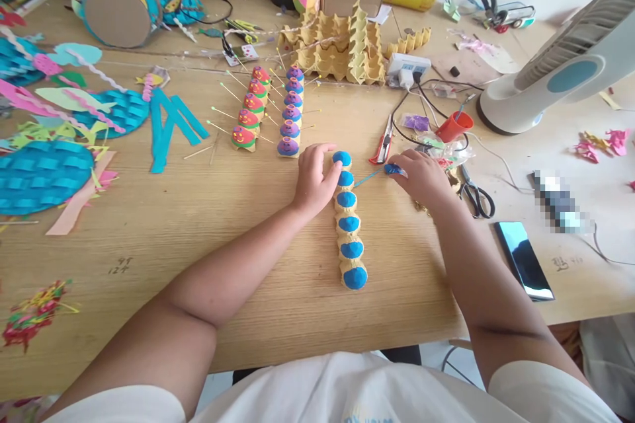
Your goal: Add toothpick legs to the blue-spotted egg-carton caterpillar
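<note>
A strip of egg carton (350, 238) lies lengthwise in front of me, its several cups capped with blue clay. My left hand (316, 178) curls against the strip's far left side, thumb at the second cup and index finger near the far end. Pinched in my right hand (424, 178) is a small lump of blue clay (394, 169), held to the right of the strip. A thin blue strand (370, 177) stretches from that lump to the second cup. Farther off stand a red-and-green egg carton caterpillar (249, 115) and a purple one (292, 115), both with pins stuck in.
Egg carton pieces (332, 46) lie at the back. On the right are a utility knife (384, 140), a red cup (454, 125), scissors (477, 197), a phone (524, 260) and a fan (555, 73). Blue paper strips (169, 122) and woven blue crafts (44, 175) occupy the left.
</note>
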Motion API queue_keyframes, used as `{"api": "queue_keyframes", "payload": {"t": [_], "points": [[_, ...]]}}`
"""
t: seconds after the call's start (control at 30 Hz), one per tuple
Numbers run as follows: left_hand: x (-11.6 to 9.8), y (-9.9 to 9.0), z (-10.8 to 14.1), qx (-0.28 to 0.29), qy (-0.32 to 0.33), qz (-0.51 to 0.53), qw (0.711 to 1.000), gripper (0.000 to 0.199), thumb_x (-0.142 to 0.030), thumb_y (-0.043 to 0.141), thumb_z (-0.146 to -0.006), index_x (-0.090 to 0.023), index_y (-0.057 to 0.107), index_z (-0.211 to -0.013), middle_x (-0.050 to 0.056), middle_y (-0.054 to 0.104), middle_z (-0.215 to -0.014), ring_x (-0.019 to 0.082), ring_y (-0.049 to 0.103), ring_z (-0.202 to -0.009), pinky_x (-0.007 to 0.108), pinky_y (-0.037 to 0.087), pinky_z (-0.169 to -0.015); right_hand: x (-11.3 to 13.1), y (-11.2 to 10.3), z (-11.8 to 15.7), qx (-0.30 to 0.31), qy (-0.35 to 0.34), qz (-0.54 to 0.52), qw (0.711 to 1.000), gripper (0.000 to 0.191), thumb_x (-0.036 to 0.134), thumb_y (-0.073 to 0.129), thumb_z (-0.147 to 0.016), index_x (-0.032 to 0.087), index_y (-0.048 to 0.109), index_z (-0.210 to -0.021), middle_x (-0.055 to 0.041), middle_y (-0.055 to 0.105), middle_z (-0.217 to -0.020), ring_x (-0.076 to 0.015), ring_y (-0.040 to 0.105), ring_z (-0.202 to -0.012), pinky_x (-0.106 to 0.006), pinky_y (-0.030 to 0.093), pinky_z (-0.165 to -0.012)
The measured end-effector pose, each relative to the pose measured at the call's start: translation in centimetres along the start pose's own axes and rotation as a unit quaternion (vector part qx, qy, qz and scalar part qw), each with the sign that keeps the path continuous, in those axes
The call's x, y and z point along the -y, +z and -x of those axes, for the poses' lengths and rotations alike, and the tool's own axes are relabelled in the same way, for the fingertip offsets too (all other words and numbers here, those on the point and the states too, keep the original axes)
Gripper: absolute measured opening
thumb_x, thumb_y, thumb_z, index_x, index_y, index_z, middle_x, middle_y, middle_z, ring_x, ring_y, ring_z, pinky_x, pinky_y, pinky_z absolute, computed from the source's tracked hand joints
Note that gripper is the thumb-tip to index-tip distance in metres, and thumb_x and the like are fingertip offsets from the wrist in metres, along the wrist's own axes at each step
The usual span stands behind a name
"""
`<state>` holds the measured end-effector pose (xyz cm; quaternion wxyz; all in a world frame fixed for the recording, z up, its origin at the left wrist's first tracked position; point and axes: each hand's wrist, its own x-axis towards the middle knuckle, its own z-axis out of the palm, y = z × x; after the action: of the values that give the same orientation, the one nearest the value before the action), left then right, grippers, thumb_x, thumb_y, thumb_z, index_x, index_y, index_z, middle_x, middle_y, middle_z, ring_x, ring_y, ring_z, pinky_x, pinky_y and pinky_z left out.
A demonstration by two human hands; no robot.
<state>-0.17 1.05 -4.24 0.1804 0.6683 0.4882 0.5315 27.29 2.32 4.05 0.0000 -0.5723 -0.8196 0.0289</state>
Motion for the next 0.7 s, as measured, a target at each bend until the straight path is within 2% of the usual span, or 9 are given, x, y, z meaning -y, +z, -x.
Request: {"api": "queue_keyframes", "payload": {"t": [0.1, 0.2, 0.33, 0.43, 0.57, 0.7], "points": [[0.0, 0.0, 0.0, 0.004, -0.004, 0.001, 1.000, 0.031, -0.033, 0.064, -0.103, -0.024, 0.060, -0.132, 0.012, 0.071, -0.135, 0.027, 0.065, -0.135, 0.048, 0.051, -0.119, -0.4, -0.4, 0.3, -0.017, 0.007, 0.007, 1.000, 0.033, 0.027, 0.057, -0.103, 0.024, 0.076, -0.130, -0.0177, 0.077, -0.134, -0.0417, 0.073, -0.123, -0.055, 0.057, -0.099], [0.0, 0.0, 0.0, 0.005, -0.008, 0.002, 1.000, 0.030, -0.033, 0.064, -0.103, -0.024, 0.060, -0.132, 0.012, 0.071, -0.136, 0.027, 0.065, -0.135, 0.048, 0.051, -0.119, -1.9, -0.9, 1.0, -0.080, 0.016, -0.019, 0.996, 0.033, 0.033, 0.054, -0.106, 0.025, 0.076, -0.128, -0.0161, 0.077, -0.135, -0.0401, 0.072, -0.124, -0.054, 0.057, -0.102], [-0.1, 0.0, 0.0, 0.007, -0.016, -0.003, 1.000, 0.030, -0.033, 0.063, -0.104, -0.025, 0.060, -0.132, 0.012, 0.071, -0.137, 0.027, 0.064, -0.136, 0.048, 0.052, -0.118, -4.6, -1.6, 2.2, -0.167, 0.072, -0.038, 0.983, 0.033, 0.035, 0.055, -0.103, 0.032, 0.075, -0.129, -0.0140, 0.076, -0.134, -0.0414, 0.070, -0.126, -0.058, 0.055, -0.106], [-0.1, -0.1, 0.0, 0.010, -0.018, -0.008, 1.000, 0.030, -0.033, 0.063, -0.103, -0.026, 0.060, -0.132, 0.012, 0.071, -0.136, 0.026, 0.065, -0.135, 0.048, 0.053, -0.118, -6.3, -2.2, 3.3, -0.205, 0.105, -0.047, 0.972, 0.033, 0.034, 0.056, -0.102, 0.034, 0.075, -0.128, -0.0142, 0.074, -0.137, -0.0437, 0.068, -0.127, -0.063, 0.053, -0.108], [-0.2, -0.1, 0.0, 0.007, -0.016, -0.007, 1.000, 0.029, -0.032, 0.063, -0.103, -0.025, 0.060, -0.131, 0.011, 0.071, -0.136, 0.026, 0.065, -0.135, 0.048, 0.052, -0.119, -7.3, -2.5, 4.6, -0.232, 0.122, -0.060, 0.963, 0.034, 0.030, 0.054, -0.103, 0.034, 0.075, -0.129, -0.0150, 0.075, -0.140, -0.0467, 0.067, -0.125, -0.067, 0.052, -0.106], [-0.3, -0.1, 0.0, 0.004, -0.015, 0.001, 1.000, 0.028, -0.032, 0.063, -0.103, -0.024, 0.061, -0.130, 0.011, 0.072, -0.134, 0.027, 0.066, -0.134, 0.049, 0.051, -0.121, -6.7, -2.1, 4.9, -0.233, 0.117, -0.058, 0.964, 0.034, 0.029, 0.054, -0.102, 0.032, 0.079, -0.124, -0.0155, 0.078, -0.132, -0.0429, 0.070, -0.123, -0.064, 0.055, -0.107]]}}
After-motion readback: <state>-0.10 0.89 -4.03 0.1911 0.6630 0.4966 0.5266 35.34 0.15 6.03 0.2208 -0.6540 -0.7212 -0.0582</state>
